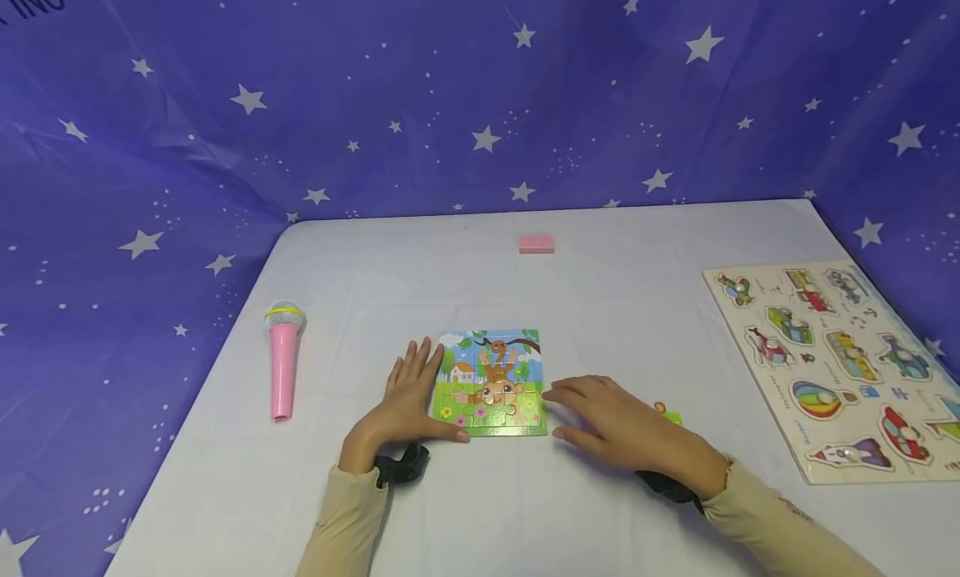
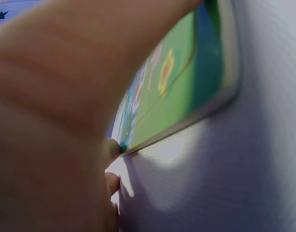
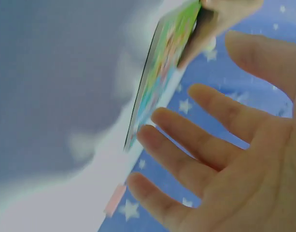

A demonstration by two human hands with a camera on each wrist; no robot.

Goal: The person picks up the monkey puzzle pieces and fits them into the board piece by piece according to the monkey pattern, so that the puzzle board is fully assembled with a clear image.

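A small square jigsaw puzzle (image 1: pixel 491 385) with an upside-down monkey, a branch and a little house lies on the white table, its pieces fitted in the frame. My left hand (image 1: pixel 408 402) rests around its near left corner, fingers stretched along the left edge and thumb at the near edge. In the left wrist view the puzzle's corner (image 2: pixel 205 96) shows close up, with fingertips at its far end. Beside the right edge is my right hand (image 1: pixel 611 418), fingers spread and slightly bent, fingertips right by the border. The right wrist view shows its palm (image 3: pixel 254 164) holding nothing.
On the left lies a pink toy microphone (image 1: pixel 283 360). A pink block (image 1: pixel 536 244) sits near the back edge. To the right is a wooden peg puzzle board (image 1: pixel 813 377) with vehicles. Something small and green (image 1: pixel 673 418) is partly hidden behind my right wrist.
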